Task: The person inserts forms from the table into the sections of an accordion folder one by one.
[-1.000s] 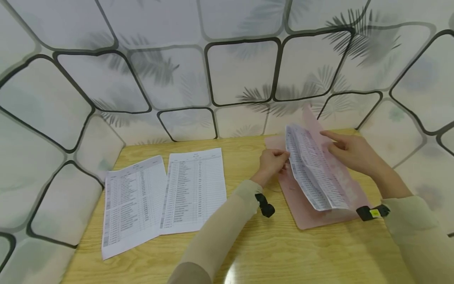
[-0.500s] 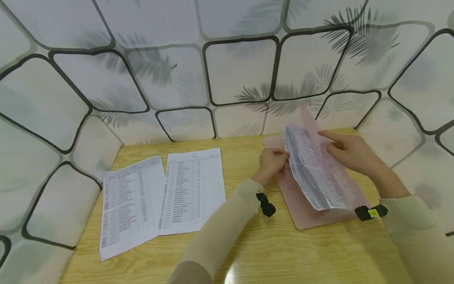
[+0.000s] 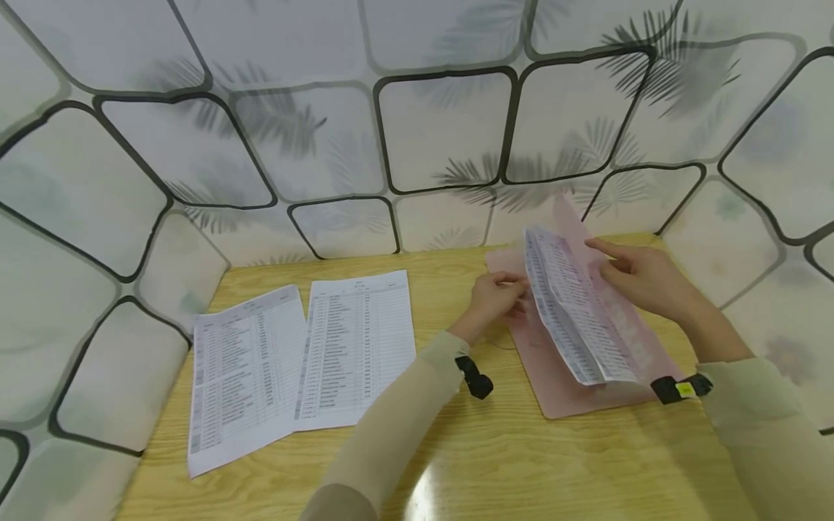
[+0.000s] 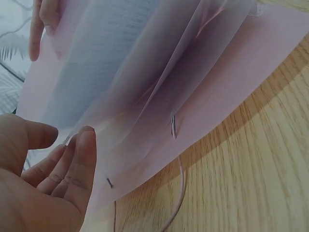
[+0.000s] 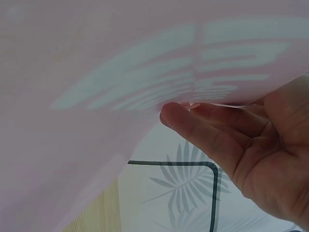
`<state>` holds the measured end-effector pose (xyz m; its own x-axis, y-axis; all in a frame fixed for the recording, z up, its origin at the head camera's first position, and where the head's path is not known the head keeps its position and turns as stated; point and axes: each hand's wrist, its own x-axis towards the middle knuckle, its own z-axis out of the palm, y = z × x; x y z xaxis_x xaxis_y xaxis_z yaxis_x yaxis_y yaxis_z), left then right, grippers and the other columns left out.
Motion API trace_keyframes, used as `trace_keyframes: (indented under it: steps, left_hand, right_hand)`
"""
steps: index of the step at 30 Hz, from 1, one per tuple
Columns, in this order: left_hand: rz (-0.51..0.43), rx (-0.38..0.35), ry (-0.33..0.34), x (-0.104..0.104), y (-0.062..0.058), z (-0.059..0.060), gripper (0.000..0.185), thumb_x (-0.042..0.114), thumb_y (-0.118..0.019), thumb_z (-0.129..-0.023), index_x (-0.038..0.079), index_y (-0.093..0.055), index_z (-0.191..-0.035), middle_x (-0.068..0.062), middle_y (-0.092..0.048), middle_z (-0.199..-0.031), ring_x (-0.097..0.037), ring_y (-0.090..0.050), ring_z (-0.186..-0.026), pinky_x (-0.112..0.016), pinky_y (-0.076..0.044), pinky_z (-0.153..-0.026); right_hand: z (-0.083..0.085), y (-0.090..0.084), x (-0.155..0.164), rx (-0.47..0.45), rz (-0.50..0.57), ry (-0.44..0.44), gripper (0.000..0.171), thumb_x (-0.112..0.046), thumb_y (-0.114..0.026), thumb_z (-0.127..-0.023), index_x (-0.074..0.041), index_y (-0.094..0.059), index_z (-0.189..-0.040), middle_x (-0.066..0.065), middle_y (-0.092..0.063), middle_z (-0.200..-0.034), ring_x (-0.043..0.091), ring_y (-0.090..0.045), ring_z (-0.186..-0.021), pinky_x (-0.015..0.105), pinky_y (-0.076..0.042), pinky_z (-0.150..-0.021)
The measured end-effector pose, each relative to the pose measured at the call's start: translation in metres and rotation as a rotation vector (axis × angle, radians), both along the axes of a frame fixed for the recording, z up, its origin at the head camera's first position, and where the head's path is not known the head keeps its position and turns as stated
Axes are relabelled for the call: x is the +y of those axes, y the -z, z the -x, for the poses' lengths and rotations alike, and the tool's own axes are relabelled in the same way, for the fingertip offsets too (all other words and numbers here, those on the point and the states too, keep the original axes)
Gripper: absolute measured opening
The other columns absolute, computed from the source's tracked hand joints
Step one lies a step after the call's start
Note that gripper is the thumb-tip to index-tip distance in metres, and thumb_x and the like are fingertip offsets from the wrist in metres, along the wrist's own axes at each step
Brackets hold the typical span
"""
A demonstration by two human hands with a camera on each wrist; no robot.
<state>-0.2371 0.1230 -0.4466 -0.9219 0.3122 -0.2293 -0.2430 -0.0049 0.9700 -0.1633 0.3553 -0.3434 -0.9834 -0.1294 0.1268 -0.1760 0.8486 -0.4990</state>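
The left hand pinches the near edge of one thin printed sheet, bowed and standing inside a smooth, translucent pink plastic folder on the grainy wooden table. Just right of the sheet, the right hand holds the folder's raised cover, forefinger straight, thumb beneath. Well left of the left hand, two flat rectangular printed sheets lie side by side, overlapping.
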Motion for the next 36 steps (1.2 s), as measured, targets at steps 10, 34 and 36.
trace_keyframes:
  steps: [10, 34, 36]
  left_hand:
    - [-0.107, -0.087, 0.054, -0.050, -0.001, 0.007, 0.036, 0.013, -0.065, -0.104, 0.002, -0.067, -0.138, -0.022, -0.076, -0.120, -0.036, -0.077, -0.106, -0.052, -0.061, -0.100]
    - [0.215, -0.083, -0.051, -0.210, -0.006, 0.013, 0.043, 0.021, -0.063, -0.107, 0.007, -0.060, -0.147, -0.023, -0.070, -0.135, -0.035, -0.074, -0.116, -0.042, -0.064, -0.096]
    - [0.240, -0.091, -0.058, -0.222, -0.008, 0.012, 0.043, 0.023, -0.062, -0.107, 0.008, -0.060, -0.148, -0.023, -0.069, -0.136, -0.035, -0.074, -0.117, -0.042, -0.063, -0.097]
  right_hand:
    - [0.004, -0.002, -0.001, 0.017, 0.002, -0.010, 0.046, -0.016, -0.054, -0.106, -0.007, -0.057, -0.151, -0.011, -0.024, -0.059, 0.003, -0.022, -0.047, 0.023, -0.027, -0.040]
    - [0.005, 0.002, -0.001, 0.023, -0.041, -0.025, 0.047, -0.018, -0.052, -0.107, -0.006, -0.055, -0.153, -0.010, -0.025, -0.058, 0.004, -0.024, -0.046, 0.024, -0.028, -0.040]
    - [0.005, 0.002, -0.001, 0.031, -0.045, -0.032, 0.047, -0.019, -0.053, -0.108, -0.006, -0.055, -0.153, -0.010, -0.024, -0.058, 0.003, -0.024, -0.045, 0.024, -0.028, -0.039]
